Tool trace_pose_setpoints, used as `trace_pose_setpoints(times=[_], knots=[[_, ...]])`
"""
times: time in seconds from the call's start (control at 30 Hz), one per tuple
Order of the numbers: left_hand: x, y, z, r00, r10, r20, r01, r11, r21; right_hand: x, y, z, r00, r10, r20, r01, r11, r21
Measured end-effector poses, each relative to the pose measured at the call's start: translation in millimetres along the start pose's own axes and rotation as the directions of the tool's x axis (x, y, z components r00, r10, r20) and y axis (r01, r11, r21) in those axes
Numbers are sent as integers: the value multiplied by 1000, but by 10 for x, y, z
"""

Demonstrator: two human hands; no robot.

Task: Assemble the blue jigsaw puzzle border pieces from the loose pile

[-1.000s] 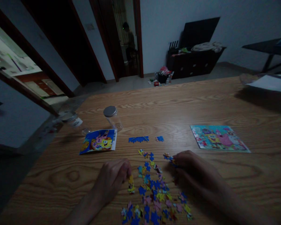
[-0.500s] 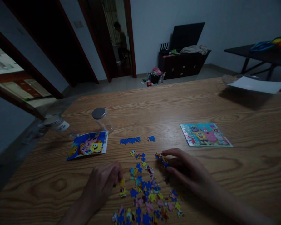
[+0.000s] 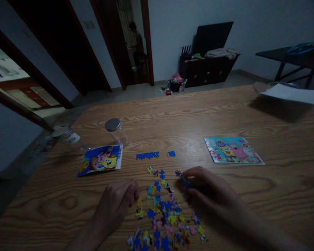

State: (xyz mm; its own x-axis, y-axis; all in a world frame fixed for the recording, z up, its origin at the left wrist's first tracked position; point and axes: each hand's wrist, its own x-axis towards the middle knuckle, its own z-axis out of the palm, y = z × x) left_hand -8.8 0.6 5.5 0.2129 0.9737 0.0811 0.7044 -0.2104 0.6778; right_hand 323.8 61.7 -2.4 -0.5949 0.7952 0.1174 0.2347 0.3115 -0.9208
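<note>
Puzzle pieces (image 3: pixel 185 182) sit pinched in right hand (image 3: pixel 210 182) (thumb and forefinger); left hand (image 3: pixel 121 195) curls beside yellow pieces (image 3: pixel 139 208).

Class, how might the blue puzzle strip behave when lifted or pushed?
The blue puzzle strip may sag or separate, since its notched edge suggests it's pieced together. It looks thin, so probably light. Lying flat, it should slide rather than roll.

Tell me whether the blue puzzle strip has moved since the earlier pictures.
No. Judged against the nearest jar, the blue puzzle strip keeps the same place to its right; both shift together as the camera moves.
</note>
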Motion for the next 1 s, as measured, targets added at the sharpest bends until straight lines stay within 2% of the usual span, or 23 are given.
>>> trace_pose_setpoints(times=[0.13,0.37,0.63,0.77,0.87,1.0], knots=[[3,7,-4,1000,11,5,-11,1000,2,-7,18,-2,993,-109,46,115,978,-176],[-9,-18,-5,1000,23,13,-23,1000,2,-42,98,47,968,-247,46,250,928,-275],[-2,-12,2,1000,28,10,-28,1000,-11,-58,93,62,967,-231,107,255,896,-364],[0,4,-8,1000,7,6,-7,1000,-8,-66,147,87,968,-230,97,249,885,-392],[5,9,-15,1000,4,5,-4,1000,-18,-72,138,91,968,-232,97,252,887,-388],[4,12,-10,1000,13,11,-13,1000,-13,-79,39,34,978,-171,122,204,912,-355]])
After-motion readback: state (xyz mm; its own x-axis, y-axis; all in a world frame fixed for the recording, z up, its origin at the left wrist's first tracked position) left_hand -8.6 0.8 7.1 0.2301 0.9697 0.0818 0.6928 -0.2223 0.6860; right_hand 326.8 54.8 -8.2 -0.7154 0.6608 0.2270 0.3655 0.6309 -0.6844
